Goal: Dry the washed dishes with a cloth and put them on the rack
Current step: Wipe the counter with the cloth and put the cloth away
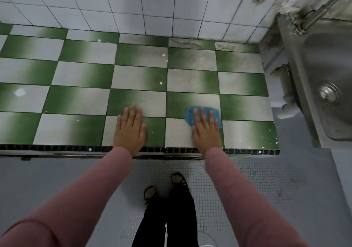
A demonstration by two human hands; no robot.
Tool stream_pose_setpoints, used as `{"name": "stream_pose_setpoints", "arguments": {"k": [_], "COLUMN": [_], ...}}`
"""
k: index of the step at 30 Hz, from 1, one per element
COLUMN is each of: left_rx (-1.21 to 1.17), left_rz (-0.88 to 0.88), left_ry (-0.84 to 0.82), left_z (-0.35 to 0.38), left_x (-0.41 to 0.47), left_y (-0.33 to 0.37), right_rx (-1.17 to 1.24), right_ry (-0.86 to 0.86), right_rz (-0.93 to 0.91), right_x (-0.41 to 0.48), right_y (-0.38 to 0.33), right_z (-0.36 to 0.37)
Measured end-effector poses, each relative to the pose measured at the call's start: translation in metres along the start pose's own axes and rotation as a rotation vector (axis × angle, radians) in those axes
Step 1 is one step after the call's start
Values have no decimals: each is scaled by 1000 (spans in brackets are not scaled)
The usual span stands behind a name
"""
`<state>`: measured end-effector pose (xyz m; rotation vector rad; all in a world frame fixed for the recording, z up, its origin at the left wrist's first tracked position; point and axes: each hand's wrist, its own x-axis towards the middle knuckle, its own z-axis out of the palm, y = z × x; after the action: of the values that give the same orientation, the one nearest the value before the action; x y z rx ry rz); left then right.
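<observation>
We're looking at long dusty-pink sleeves (85, 189) reaching both wrists, smooth and plain. Further down we've got black trousers (171, 218) and dark strappy sandals (179, 178), open at the toes.

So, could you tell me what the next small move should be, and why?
Probably curl the right hand round the blue cloth and lift it: the hand lies flat on it on the tiled counter, the left hand is empty, no dish in view.
</observation>
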<state>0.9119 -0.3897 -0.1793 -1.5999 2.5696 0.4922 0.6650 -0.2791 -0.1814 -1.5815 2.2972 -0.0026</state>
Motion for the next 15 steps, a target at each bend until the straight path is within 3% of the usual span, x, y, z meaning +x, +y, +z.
{"name": "stream_pose_setpoints", "arguments": {"k": [4,7,11,15], "left_rx": [25,31,9,-27], "left_rz": [10,-7,-28,-72], "left_ry": [-15,-8,8,27], "left_z": [2,2,-3,-8], "left_x": [2,8,18,31], "left_y": [8,10,15,17], "right_rx": [44,124,94,47], "right_ry": [47,28,-18,-77], "right_rz": [320,408,277,-49], "right_x": [12,38,70,79], "right_y": [52,43,-11,-74], "right_z": [-20,-35,-31,-22]}}
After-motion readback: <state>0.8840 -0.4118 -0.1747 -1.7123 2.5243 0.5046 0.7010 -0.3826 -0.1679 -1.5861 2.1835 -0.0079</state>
